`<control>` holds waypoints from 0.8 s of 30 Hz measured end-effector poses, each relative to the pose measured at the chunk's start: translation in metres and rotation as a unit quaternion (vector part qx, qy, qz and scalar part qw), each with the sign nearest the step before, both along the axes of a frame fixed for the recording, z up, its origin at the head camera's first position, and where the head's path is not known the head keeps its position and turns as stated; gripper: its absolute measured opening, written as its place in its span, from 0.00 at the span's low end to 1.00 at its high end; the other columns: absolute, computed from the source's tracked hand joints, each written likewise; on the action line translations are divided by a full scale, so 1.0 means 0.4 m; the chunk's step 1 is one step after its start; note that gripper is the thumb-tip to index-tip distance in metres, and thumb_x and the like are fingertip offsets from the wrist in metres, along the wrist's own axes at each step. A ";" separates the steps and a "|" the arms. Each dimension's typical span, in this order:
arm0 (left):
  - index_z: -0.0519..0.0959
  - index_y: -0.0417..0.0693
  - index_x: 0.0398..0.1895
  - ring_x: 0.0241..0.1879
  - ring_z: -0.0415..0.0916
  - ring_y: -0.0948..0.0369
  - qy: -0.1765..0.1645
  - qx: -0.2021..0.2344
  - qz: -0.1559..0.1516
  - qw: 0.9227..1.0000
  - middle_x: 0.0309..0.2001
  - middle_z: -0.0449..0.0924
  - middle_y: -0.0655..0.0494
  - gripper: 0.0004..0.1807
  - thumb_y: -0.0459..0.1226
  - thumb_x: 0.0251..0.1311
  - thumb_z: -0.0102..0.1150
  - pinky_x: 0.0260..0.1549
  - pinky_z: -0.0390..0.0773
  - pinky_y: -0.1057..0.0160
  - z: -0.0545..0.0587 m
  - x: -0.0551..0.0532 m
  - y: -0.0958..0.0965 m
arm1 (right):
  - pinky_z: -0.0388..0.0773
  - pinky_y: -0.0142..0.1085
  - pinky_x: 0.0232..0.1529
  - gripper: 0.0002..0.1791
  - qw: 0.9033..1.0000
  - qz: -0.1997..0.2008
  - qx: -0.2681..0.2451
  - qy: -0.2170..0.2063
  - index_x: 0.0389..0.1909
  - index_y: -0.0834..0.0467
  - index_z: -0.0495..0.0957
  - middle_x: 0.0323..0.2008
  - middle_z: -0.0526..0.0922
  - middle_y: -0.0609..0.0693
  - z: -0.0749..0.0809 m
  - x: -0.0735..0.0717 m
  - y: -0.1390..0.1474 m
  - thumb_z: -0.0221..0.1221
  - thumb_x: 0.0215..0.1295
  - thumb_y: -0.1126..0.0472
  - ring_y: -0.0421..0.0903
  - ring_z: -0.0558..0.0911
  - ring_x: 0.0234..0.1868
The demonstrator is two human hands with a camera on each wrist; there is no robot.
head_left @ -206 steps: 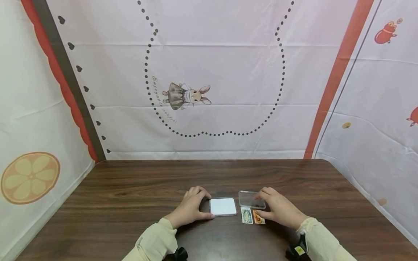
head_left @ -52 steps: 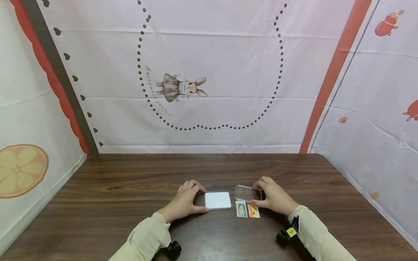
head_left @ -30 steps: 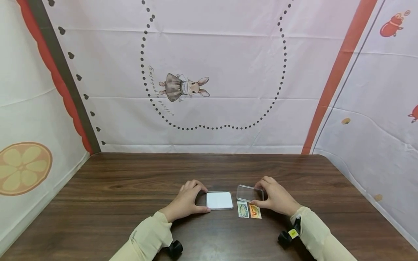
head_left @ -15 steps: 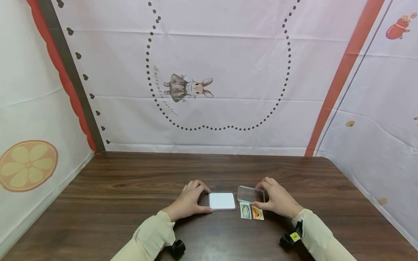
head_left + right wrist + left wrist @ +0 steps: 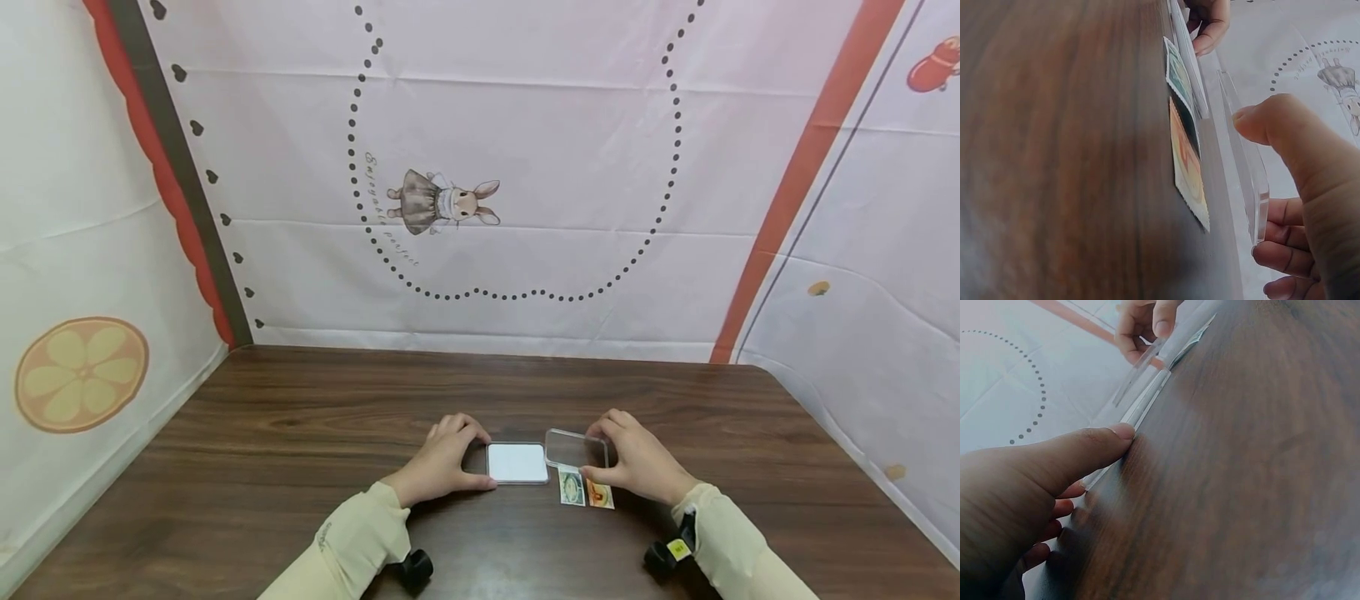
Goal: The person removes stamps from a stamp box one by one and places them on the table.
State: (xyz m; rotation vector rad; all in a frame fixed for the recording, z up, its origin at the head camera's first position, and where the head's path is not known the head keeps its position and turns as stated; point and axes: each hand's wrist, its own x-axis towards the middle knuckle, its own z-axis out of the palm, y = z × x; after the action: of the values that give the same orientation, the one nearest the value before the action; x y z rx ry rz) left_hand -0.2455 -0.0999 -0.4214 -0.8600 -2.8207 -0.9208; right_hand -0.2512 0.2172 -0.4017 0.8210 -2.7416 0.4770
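A shallow clear plastic case with a white insert (image 5: 517, 463) lies flat on the table. My left hand (image 5: 442, 462) holds it by its left end, thumb (image 5: 1124, 432) on the near edge and fingers at the far side. My right hand (image 5: 637, 457) pinches a clear plastic lid (image 5: 570, 450) between thumb and fingers. In the right wrist view the lid (image 5: 1244, 153) hangs above the table, tilted. Its left edge comes right up to the case's right end. Just below the lid lie two stamps, a green one (image 5: 572, 487) and an orange one (image 5: 601, 494).
The dark wooden table (image 5: 315, 400) reaches back to a white printed cloth (image 5: 585, 167) that also hangs at both sides. A black wrist camera (image 5: 416, 571) is strapped at the left sleeve, another (image 5: 662, 560) at the right.
The lid has come up off the table and tilted since the oldest frame. In the last second my right hand has shifted it left toward the case. Case and stamps stay put; the head view swings slightly.
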 end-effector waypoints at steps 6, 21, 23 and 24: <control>0.76 0.50 0.50 0.56 0.65 0.51 0.002 0.004 -0.001 1.000 0.53 0.71 0.51 0.28 0.51 0.48 0.72 0.57 0.61 0.44 0.007 0.000 0.002 | 0.75 0.34 0.36 0.23 1.000 0.000 0.002 0.003 0.37 0.54 0.79 0.34 0.73 0.41 0.004 -0.001 -0.005 0.70 0.47 0.43 0.35 0.70 0.35; 0.76 0.51 0.49 0.56 0.64 0.53 0.002 0.002 -0.003 1.000 0.52 0.70 0.53 0.28 0.52 0.47 0.72 0.57 0.61 0.45 -0.002 -0.001 0.001 | 0.73 0.32 0.36 0.24 1.000 0.013 0.001 0.010 0.36 0.54 0.79 0.34 0.72 0.40 0.005 0.000 -0.024 0.71 0.45 0.42 0.35 0.69 0.35; 0.76 0.52 0.49 0.55 0.64 0.53 0.001 0.001 -0.001 1.000 0.52 0.70 0.53 0.28 0.52 0.47 0.72 0.57 0.61 0.46 -0.002 -0.001 0.001 | 0.73 0.32 0.35 0.24 1.000 0.014 0.001 0.008 0.36 0.54 0.79 0.34 0.72 0.40 0.005 0.001 -0.026 0.71 0.45 0.42 0.35 0.69 0.35; 0.76 0.52 0.49 0.55 0.64 0.53 0.000 0.001 -0.001 1.000 0.52 0.70 0.53 0.28 0.52 0.48 0.72 0.57 0.61 0.46 -0.002 0.000 0.001 | 0.73 0.32 0.35 0.23 1.000 0.015 0.000 0.007 0.36 0.54 0.79 0.34 0.72 0.40 0.005 0.001 -0.027 0.71 0.45 0.42 0.35 0.69 0.35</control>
State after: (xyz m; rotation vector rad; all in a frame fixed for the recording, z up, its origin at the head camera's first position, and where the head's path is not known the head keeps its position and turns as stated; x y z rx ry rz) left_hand -0.2456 -0.0994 -0.4221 -0.8614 -2.8192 -0.9243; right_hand -0.2509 0.2064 -0.3997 0.8636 -2.7203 0.4754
